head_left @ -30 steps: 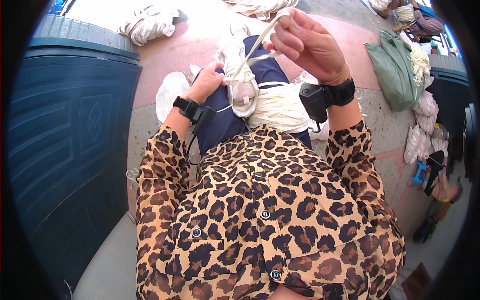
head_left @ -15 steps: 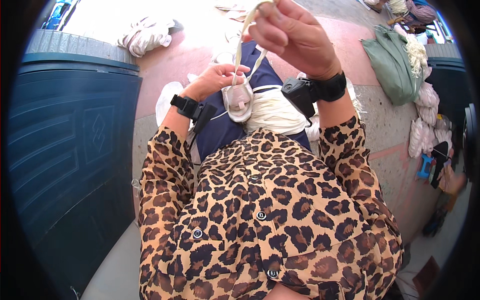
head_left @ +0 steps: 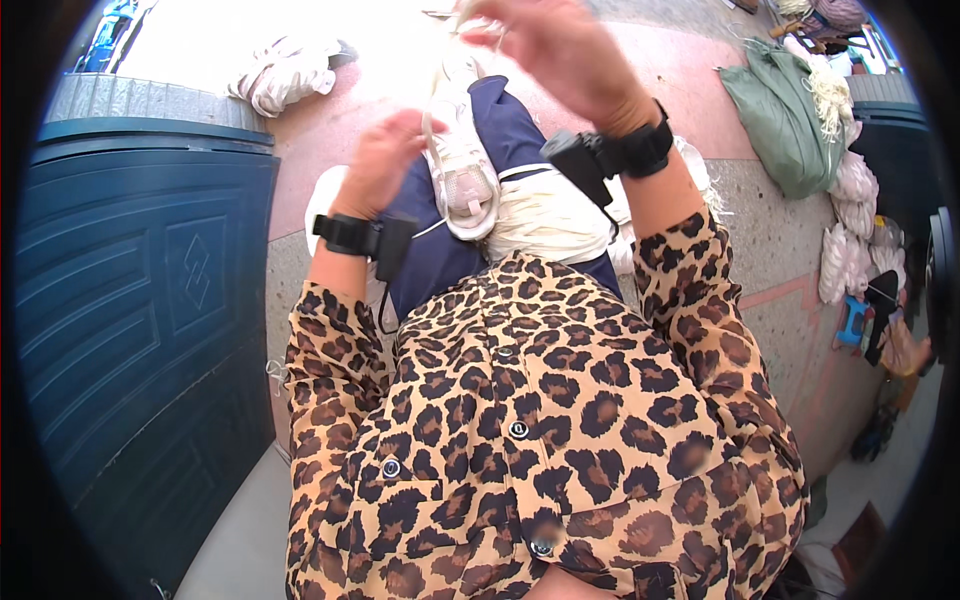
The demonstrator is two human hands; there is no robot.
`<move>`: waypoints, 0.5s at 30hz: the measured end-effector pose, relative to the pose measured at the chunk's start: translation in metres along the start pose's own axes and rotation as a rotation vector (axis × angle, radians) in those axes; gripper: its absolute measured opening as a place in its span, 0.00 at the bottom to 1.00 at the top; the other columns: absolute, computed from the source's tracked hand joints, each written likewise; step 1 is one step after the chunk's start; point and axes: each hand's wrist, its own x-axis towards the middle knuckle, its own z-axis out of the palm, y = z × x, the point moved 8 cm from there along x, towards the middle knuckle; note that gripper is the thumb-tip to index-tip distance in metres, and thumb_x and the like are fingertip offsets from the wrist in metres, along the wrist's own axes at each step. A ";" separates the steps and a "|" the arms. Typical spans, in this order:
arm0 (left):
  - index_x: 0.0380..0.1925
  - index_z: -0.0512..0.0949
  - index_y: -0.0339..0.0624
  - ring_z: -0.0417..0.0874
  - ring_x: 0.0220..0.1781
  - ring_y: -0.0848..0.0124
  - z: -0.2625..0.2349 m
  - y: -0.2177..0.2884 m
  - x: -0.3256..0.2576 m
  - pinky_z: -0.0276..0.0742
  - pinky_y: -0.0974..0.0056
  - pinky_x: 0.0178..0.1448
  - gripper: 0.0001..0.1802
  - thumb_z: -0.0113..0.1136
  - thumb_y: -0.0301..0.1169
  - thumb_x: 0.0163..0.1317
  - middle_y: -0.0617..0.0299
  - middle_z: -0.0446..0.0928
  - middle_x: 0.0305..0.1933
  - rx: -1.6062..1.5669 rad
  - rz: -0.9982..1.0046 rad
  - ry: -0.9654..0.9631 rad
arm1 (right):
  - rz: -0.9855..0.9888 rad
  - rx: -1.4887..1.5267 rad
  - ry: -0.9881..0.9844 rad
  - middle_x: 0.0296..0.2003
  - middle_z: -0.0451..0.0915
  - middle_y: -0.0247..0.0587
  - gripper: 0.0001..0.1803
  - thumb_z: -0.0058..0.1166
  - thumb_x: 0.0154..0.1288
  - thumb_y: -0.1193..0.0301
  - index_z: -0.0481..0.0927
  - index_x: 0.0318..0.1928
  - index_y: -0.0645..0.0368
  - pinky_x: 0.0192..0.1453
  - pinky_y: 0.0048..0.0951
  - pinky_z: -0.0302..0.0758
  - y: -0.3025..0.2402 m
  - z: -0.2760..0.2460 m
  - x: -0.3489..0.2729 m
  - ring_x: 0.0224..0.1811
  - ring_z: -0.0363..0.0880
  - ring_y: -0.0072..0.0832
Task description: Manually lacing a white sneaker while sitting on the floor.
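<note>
I see the green sack (head_left: 775, 110) spilling yarn on the floor (head_left: 700, 70); left hand (head_left: 380, 160) pinches cord (head_left: 432, 140), right hand (head_left: 565, 50) pinches its raised end.

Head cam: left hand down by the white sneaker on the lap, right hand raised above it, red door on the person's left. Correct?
One thing is off: the door on the person's left is dark blue-green, not red. The head view shows it. The rest holds: the left hand is down by the white sneaker on the lap, and the right hand is raised above it.
</note>
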 end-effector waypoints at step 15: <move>0.37 0.78 0.38 0.69 0.23 0.82 -0.074 -0.059 -0.043 0.64 0.74 0.28 0.13 0.48 0.33 0.62 0.67 0.72 0.21 0.639 -0.079 0.309 | 0.360 -1.473 -0.195 0.31 0.78 0.50 0.09 0.46 0.55 0.72 0.78 0.33 0.60 0.42 0.36 0.72 0.145 -0.096 -0.098 0.36 0.76 0.43</move>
